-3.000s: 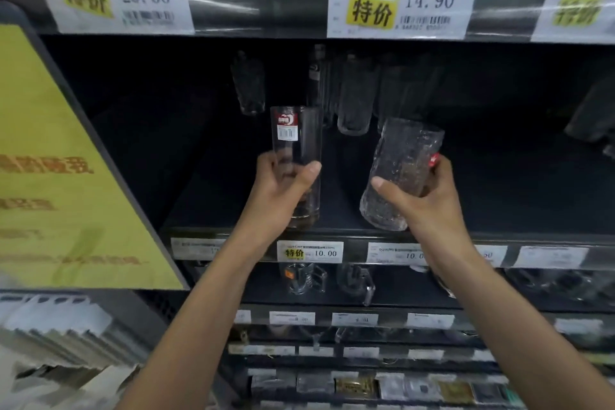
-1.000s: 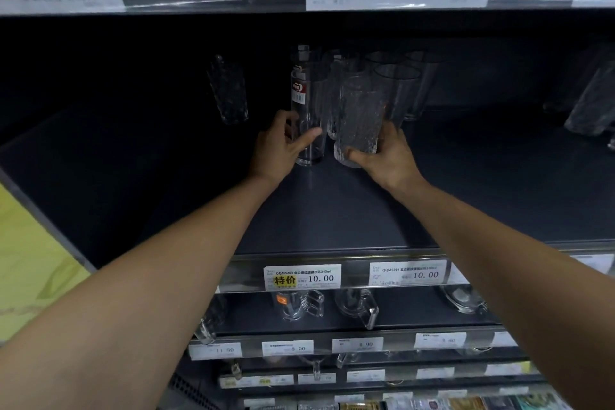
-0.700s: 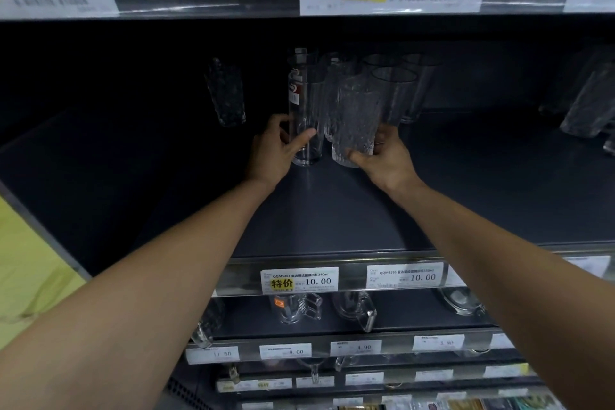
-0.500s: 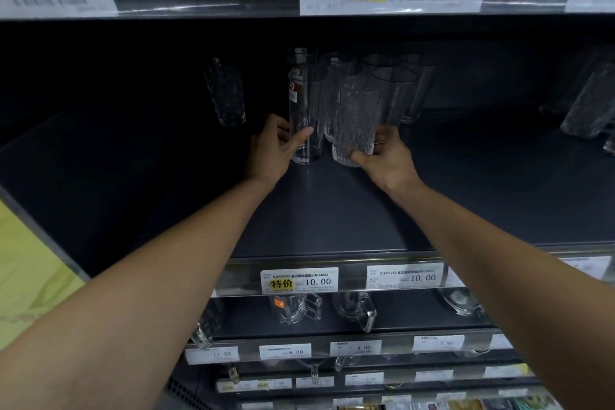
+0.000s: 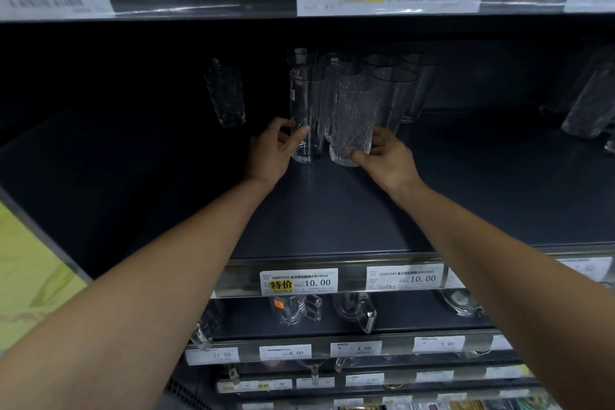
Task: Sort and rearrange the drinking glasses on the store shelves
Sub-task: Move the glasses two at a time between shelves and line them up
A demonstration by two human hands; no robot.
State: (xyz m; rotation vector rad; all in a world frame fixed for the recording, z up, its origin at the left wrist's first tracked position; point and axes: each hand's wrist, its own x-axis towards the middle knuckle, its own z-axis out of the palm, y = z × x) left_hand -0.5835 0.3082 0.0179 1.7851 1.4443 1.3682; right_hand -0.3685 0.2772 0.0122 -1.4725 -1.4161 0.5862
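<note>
Past the white 10.00 price label [image 5: 298, 281] on the shelf edge, both bare arms reach across the dark grey shelf board [image 5: 332, 216]. The left hand [image 5: 271, 153] grips the foot of a tall smooth clear glass [image 5: 306, 116]. The right hand [image 5: 389, 160] grips a tall textured clear glass [image 5: 351, 120] just beside it. Both glasses stand upright. Behind them is a cluster of clear tumblers [image 5: 396, 90], and a lone patterned glass [image 5: 226, 93] stands apart to the left.
</note>
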